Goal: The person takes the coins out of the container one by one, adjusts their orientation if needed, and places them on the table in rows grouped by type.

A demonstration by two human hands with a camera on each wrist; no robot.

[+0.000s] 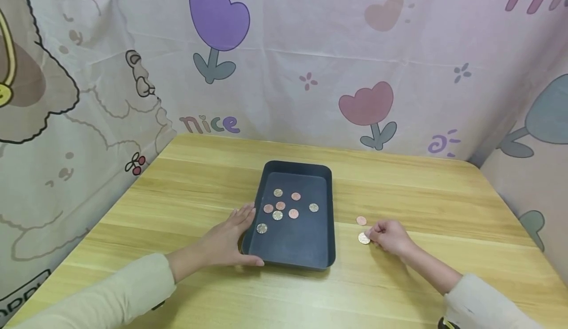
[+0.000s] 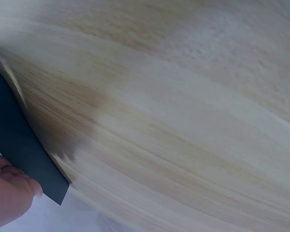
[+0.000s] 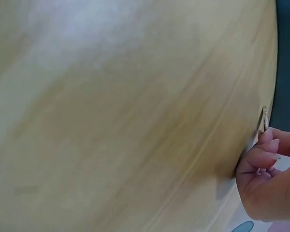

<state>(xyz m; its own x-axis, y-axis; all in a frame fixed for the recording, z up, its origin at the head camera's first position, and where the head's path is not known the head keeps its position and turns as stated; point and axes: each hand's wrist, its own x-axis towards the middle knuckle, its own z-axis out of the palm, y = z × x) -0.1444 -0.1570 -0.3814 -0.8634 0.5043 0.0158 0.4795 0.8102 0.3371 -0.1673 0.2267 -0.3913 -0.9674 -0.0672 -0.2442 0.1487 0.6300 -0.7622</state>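
Directly under both hands lies a pale wooden desk [image 1: 186,191] with a long straight grain running side to side. The left hand [image 1: 228,242] rests with fingers straight and relaxed against the left wall of a dark blue tray [image 1: 330,210], thumb along the tray's near corner; the left wrist view shows only that fingertip edge beside the tray's corner and the blurred wood. Inside the tray, just right of the left hand's fingers, lie eight coins, some copper-coloured and some silvery, spread over its far half, with one silvery coin [image 1: 262,228] nearest the fingertips. The right hand [image 1: 390,236], well apart from the tray on its right side, has its fingers curled and pinches a silver coin [image 1: 364,238] at its edge, the coin lying on or just off the desk; the right wrist view shows that coin's rim at the fingertips. Just beyond this hand, a copper coin [image 1: 361,220] lies flat on the wood. Cream sleeves cover both forearms. Around the desk on three sides hangs a pale pink cloth [image 1: 310,48] printed with tulips, a sheep and the word "nice".
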